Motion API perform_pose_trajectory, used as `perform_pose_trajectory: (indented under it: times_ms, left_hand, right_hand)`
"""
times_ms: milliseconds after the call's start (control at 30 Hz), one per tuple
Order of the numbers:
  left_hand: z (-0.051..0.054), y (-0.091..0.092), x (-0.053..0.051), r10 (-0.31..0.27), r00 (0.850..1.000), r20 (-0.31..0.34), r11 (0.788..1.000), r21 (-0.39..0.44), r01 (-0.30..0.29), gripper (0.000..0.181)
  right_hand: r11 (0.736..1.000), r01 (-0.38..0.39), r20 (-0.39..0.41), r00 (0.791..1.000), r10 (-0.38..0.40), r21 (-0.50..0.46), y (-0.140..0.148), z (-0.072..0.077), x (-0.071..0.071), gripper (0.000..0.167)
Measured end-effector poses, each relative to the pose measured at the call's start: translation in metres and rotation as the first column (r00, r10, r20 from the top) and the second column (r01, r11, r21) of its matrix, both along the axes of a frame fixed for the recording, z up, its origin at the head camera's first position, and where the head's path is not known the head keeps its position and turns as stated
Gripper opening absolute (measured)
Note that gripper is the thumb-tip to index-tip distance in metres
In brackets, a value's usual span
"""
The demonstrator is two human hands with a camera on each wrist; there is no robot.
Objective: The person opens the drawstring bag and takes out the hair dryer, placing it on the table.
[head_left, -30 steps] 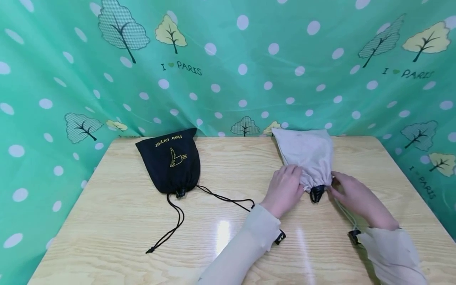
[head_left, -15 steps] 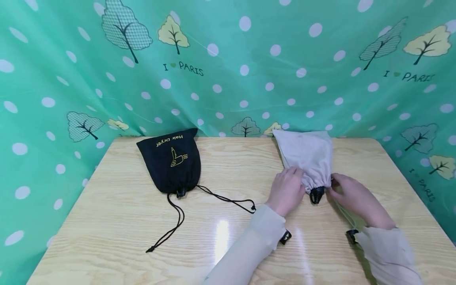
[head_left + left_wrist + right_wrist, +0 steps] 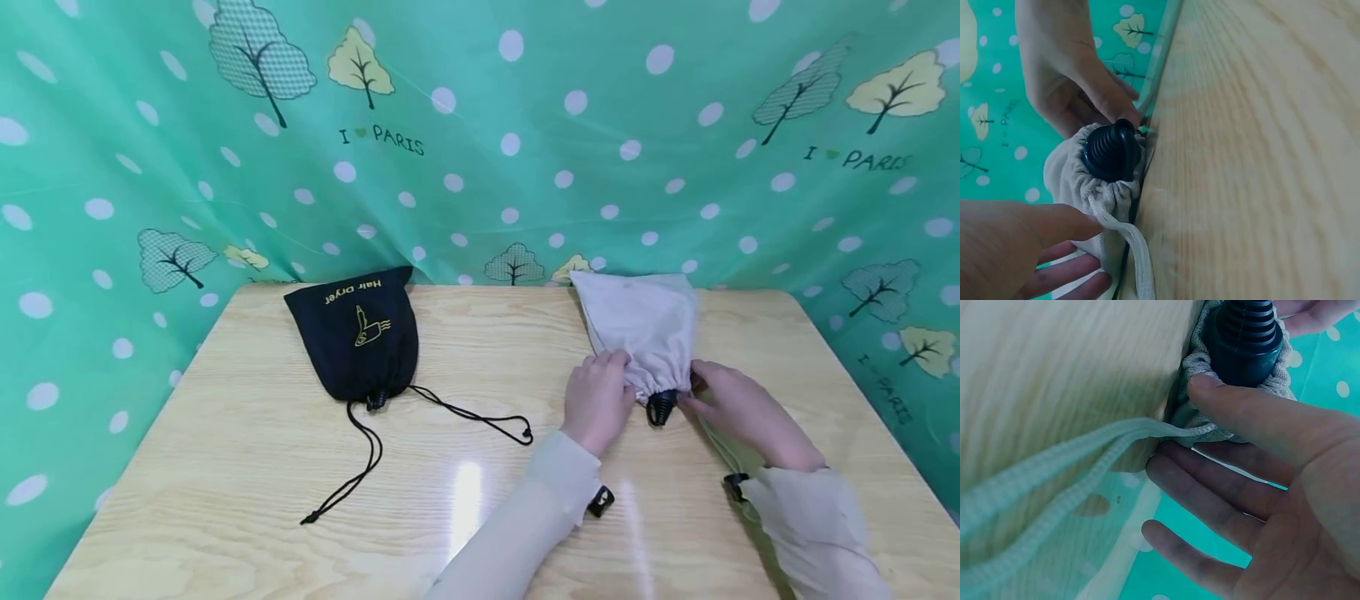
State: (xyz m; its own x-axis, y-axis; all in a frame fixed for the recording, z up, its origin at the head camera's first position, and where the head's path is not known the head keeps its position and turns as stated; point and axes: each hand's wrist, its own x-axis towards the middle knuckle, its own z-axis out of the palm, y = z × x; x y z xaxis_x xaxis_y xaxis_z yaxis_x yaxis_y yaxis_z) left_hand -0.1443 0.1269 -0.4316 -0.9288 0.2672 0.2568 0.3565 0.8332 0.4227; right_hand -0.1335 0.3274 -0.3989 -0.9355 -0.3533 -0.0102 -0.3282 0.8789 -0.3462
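Two hands pinch the gathered mouth of the gray bag (image 3: 645,312), the left hand (image 3: 597,398) at its seven o'clock, the right hand (image 3: 1272,481) at four, thumb over the rim, outer fingers spread. Between them, a ribbed black tip (image 3: 662,407) pokes out at six. Settling the mouth seems the step; the next move probably calls for even hold on both sides. Farther out, on the table (image 3: 480,367), a black bag (image 3: 356,350) lies at nine.

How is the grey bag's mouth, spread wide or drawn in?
Drawn in: the cloth of the grey bag bunches in folds around the black ribbed piece poking out of its mouth.
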Motion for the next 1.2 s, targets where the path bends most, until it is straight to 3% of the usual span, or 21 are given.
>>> perform_pose_trajectory:
  times_ms: [167,567,733,900,1200]
  left_hand:
    - [-0.002,-0.004,-0.003,0.011,1.0,0.004,0.998,0.062,-0.011,0.029]
    - [-0.011,-0.004,-0.004,0.023,0.999,-0.043,0.997,0.068,-0.02,0.012]
    - [-0.012,-0.005,-0.004,-0.017,0.998,-0.064,0.998,0.066,0.021,0.003]
    - [-0.011,-0.005,-0.004,-0.06,0.996,-0.071,0.996,0.055,0.064,0.009]
    - [-0.01,-0.007,-0.007,-0.154,0.988,-0.023,0.985,0.08,0.155,0.01]
  right_hand:
    - [1.0,-0.028,-0.009,1.0,0.028,-0.009,-0.003,0.001,-0.006,0.027]
    - [1.0,-0.02,-0.019,1.0,0.02,0.008,-0.002,-0.003,-0.003,0.013]
    - [1.0,-0.004,-0.01,1.0,0.004,0.001,-0.003,-0.003,-0.002,0.017]
    - [1.0,0.012,-0.015,1.0,-0.012,0.021,-0.003,-0.002,-0.002,0.016]
    - [1.0,0.014,-0.031,0.999,-0.013,0.028,0.001,-0.002,-0.002,0.016]
